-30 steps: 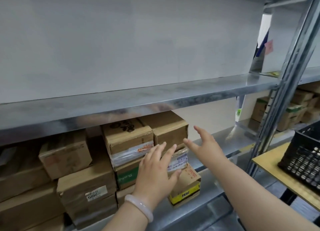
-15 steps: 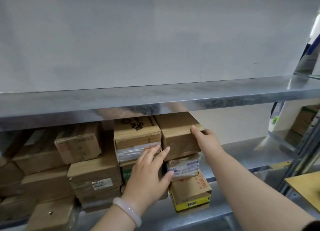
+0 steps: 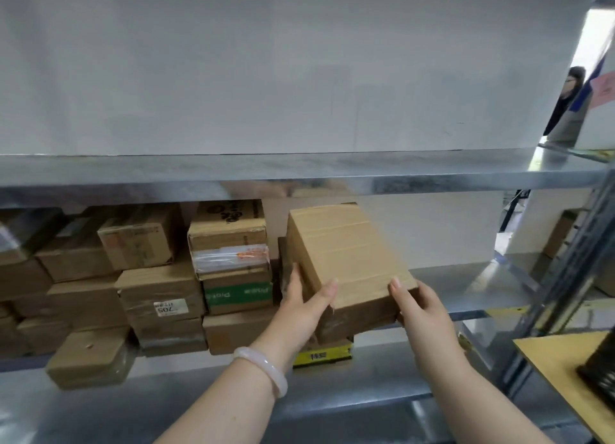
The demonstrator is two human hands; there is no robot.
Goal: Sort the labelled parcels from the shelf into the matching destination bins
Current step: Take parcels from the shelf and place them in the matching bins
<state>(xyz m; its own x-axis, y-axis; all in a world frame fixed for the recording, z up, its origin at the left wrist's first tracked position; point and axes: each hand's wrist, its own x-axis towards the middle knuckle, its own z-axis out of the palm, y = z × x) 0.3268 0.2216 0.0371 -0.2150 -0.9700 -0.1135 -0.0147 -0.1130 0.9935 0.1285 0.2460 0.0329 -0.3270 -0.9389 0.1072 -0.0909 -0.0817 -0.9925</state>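
A plain brown cardboard parcel [image 3: 346, 260] is tilted forward off the stack on the metal shelf [image 3: 466, 290], its near end lowered toward me. My left hand [image 3: 304, 307] grips its left near corner, thumb on top and fingers along the side. My right hand [image 3: 421, 307] holds its right near corner, thumb on top. No label shows on the parcel's visible faces. Beneath it peeks a box with a yellow edge [image 3: 322, 355].
Several stacked cardboard parcels fill the shelf's left side, among them one with a white 705 label [image 3: 171, 308] and one with a green band [image 3: 238, 294]. An upper shelf edge [image 3: 299, 174] hangs just above. A wooden table [image 3: 562, 360] with a black crate [image 3: 599, 367] stands right.
Both hands have closed onto the top brown parcel and pulled it forward and down off the stack. The view has shifted slightly left and closer.
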